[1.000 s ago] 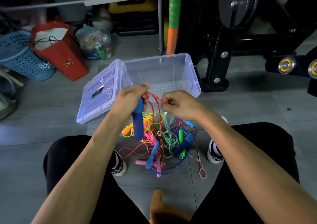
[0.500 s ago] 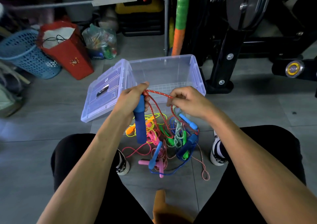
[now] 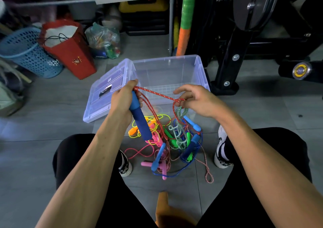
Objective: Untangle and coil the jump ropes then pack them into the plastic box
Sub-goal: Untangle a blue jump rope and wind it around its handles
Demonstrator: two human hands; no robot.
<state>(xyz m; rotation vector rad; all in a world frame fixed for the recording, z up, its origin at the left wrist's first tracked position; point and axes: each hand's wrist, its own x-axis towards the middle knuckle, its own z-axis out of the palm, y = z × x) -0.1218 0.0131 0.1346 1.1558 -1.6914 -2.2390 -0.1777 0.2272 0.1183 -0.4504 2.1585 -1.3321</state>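
Observation:
My left hand (image 3: 123, 102) grips a blue foam jump-rope handle (image 3: 141, 121) upright, with loops of red braided rope (image 3: 157, 94) gathered at its top. My right hand (image 3: 197, 100) pinches the same red rope, which stretches taut between both hands. Below them a tangle of jump ropes (image 3: 171, 140) lies on the floor: yellow, pink, green, blue and red-white cords with coloured handles. The clear plastic box (image 3: 202, 70) stands open just beyond my hands, its lid (image 3: 106, 95) leaning at its left side.
A red paper bag (image 3: 70, 53) and a blue mesh basket (image 3: 28, 53) stand at the back left, beside a clear bag of bottles (image 3: 104, 40). Black exercise equipment (image 3: 244, 35) fills the back right. My knees and shoes (image 3: 222, 151) flank the rope pile.
My hands have moved apart, drawing the red rope out into a longer taut stretch between them. The right hand shifted to the right.

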